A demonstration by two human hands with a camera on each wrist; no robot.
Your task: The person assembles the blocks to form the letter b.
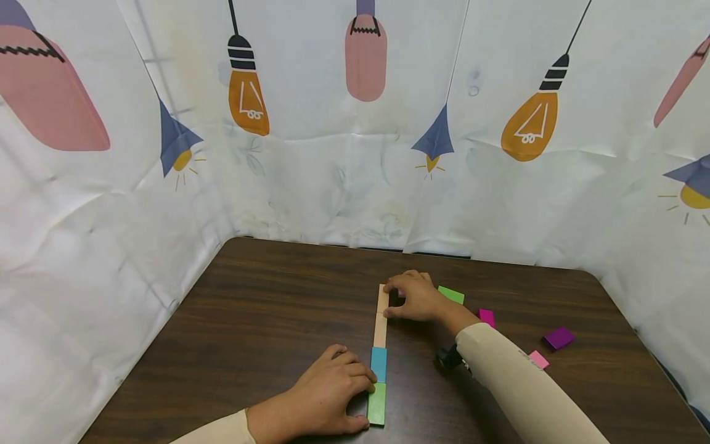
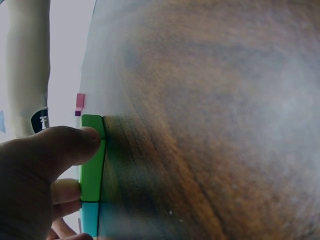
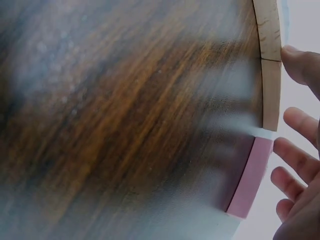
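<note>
We can read no text, label, brand, number or sign in any view. On the right sleeve [image 1: 521, 385] we do make out a small dark marking [image 1: 531, 359] — too small to read — and on the black wrist piece [image 2: 37, 121] some pale marks [image 2: 44, 120] equally illegible to us.

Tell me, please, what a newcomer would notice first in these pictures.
Probably the row of four blocks on the dark table, running from green nearest the person to wood-coloured. Next come the left hand beside its near end and the right hand beside its far end. Behind, orange bulbs stand out on the white backdrop.
</note>
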